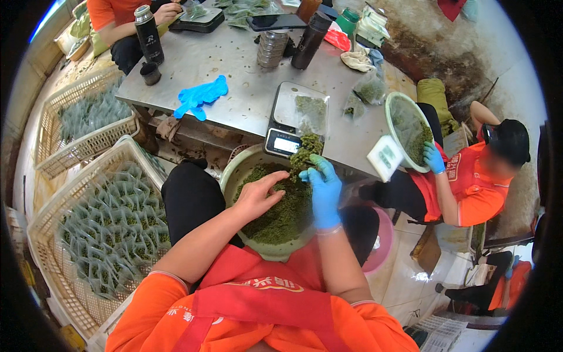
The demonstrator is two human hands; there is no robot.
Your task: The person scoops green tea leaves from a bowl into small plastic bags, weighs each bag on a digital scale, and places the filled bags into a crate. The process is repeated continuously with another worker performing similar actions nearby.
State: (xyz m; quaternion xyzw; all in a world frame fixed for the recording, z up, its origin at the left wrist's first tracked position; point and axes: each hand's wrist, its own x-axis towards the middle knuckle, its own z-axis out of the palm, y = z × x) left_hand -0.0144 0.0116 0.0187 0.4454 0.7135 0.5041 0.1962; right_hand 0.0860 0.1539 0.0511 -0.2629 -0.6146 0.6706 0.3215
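Observation:
A light green basin [275, 252] of loose green peppercorns [272, 217] sits between my knees. My bare left hand [258, 196] is over it, fingers stretched and thumb apart, fingertips beside a green peppercorn bunch [305, 149]. My right hand [322, 190], in a blue glove, is closed on that bunch at the basin's far rim; part of the grip is hidden. Just beyond stands a digital scale [284, 111] with a lit display. A clear plastic bag [312, 114] with green peppercorns lies on its pan.
A blue glove [201, 97], a black flask [311, 41] and a jar [272, 50] are on the metal table [234, 88]. Crates [44, 234] of filled bags stand at left. At right, a co-worker [469, 170] holds a tilted basin [394, 111] near another scale [385, 157]. A pink tub [384, 237] is beside my right knee.

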